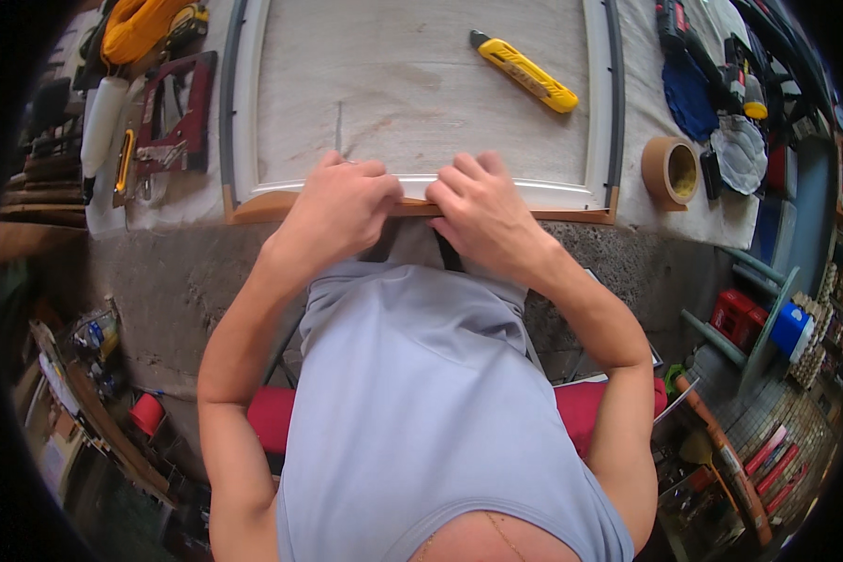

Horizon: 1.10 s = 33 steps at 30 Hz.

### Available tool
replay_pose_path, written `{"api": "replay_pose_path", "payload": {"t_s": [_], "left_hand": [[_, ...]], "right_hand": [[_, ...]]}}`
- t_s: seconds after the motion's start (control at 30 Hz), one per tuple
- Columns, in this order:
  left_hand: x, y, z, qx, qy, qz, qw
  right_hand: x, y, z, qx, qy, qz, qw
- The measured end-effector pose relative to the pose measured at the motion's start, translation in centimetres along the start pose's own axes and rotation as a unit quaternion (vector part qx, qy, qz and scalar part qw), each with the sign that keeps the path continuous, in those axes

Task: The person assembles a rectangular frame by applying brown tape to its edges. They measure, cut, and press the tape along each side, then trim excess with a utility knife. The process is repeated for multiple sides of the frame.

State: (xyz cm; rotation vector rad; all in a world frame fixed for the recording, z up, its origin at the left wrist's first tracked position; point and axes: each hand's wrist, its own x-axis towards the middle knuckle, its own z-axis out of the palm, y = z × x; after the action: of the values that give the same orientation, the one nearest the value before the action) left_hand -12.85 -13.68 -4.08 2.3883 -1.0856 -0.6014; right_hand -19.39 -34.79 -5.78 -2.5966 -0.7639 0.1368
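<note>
A white frame (598,94) with dark grey strips along its sides lies on a cloth-covered table in front of me. Along its near edge runs a strip of brown tape (571,216), loose and slightly raised toward the left. My left hand (345,204) is closed on the tape left of the middle, fingers curled over the frame's edge. Close by on the right, my right hand (482,208) pinches the same strip, its thumb below the edge. The fingertips are partly hidden. Inside the frame, a yellow utility knife (529,77) lies at the upper right.
Right of the frame stands a brown tape roll (660,174), near a blue cloth (688,96). On the left lie a dark red staple gun (198,117), a slim yellow cutter (125,161), a white tube (103,124), a tape measure (188,25) and orange cord (139,28).
</note>
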Motion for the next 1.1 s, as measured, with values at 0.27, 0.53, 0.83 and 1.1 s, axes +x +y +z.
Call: {"api": "replay_pose_path", "payload": {"t_s": [0.27,0.53,0.83,1.1], "left_hand": [[-2.2,-3.8,-2.9,0.032,-0.006,-0.015,0.999],[-3.2,-4.0,-3.1,0.036,-0.029,-0.013,0.999],[-6.0,-6.9,-5.1,0.117,-0.017,-0.036,0.992],[-6.3,-7.2,-4.7,0.095,0.004,-0.072,0.993]], "right_hand": [[2.5,-2.4,-0.8,-0.04,0.092,0.031,0.995],[5.1,-2.9,2.7,0.029,0.022,-0.038,0.999],[6.2,-4.0,2.0,-0.037,0.045,-0.011,0.998],[7.9,-4.9,3.6,-0.015,-0.01,-0.038,0.999]]}}
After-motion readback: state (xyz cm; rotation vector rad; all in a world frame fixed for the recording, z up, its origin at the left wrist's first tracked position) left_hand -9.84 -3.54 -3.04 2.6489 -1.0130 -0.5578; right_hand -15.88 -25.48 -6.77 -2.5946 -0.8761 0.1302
